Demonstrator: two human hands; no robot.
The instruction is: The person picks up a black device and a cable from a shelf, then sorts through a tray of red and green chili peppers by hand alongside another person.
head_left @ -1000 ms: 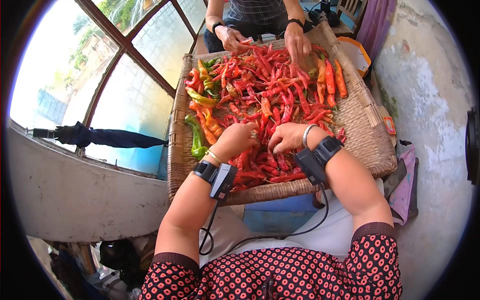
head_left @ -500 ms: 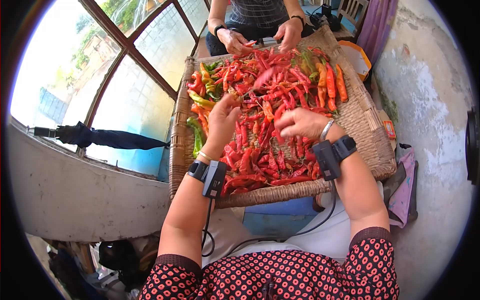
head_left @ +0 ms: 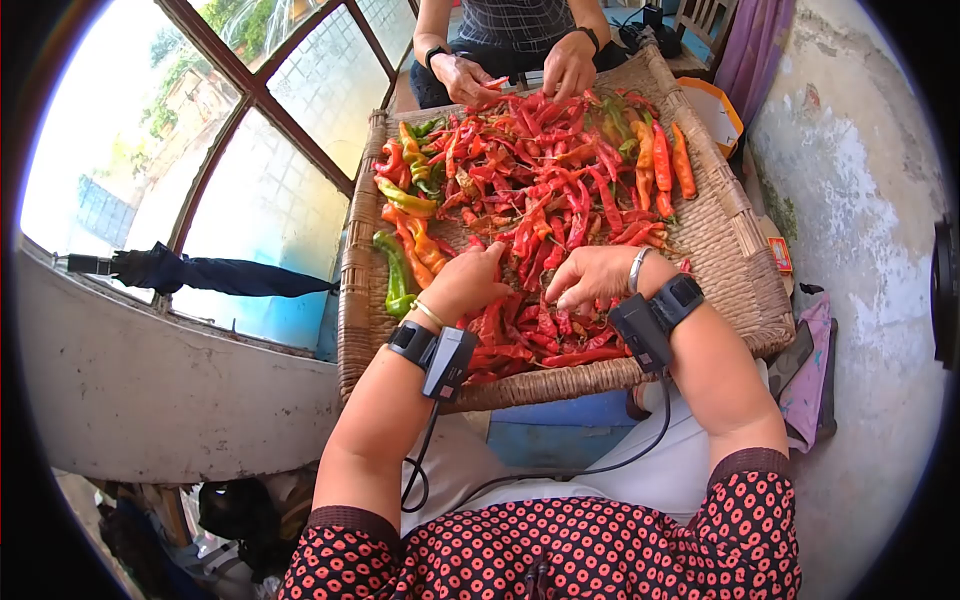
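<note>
Red chili peppers (head_left: 520,190) lie heaped over a woven tray (head_left: 720,240) with a thick braided rim. My left hand (head_left: 467,283) is over the near left part of the heap, its fingers bent down at the peppers; its fingertips are partly hidden. To its right, my right hand (head_left: 592,278) has thumb and forefinger curled toward each other at the red peppers. Whether either hand grips a pepper cannot be made out. Green peppers (head_left: 393,277) and orange ones (head_left: 420,245) lie along the left side, more orange ones (head_left: 683,165) at the far right.
Across the tray a person's two hands (head_left: 568,66) touch the far peppers, one holding a small red piece. A folded umbrella (head_left: 240,278) rests by the window at left. A rough wall (head_left: 860,250) stands at right. Cables hang from both my wrist devices.
My left hand has moved down and right, toward the near peppers. My right hand has dropped slightly. Some red peppers mid-tray lie differently. The other person's right-side hand has lowered to the heap.
</note>
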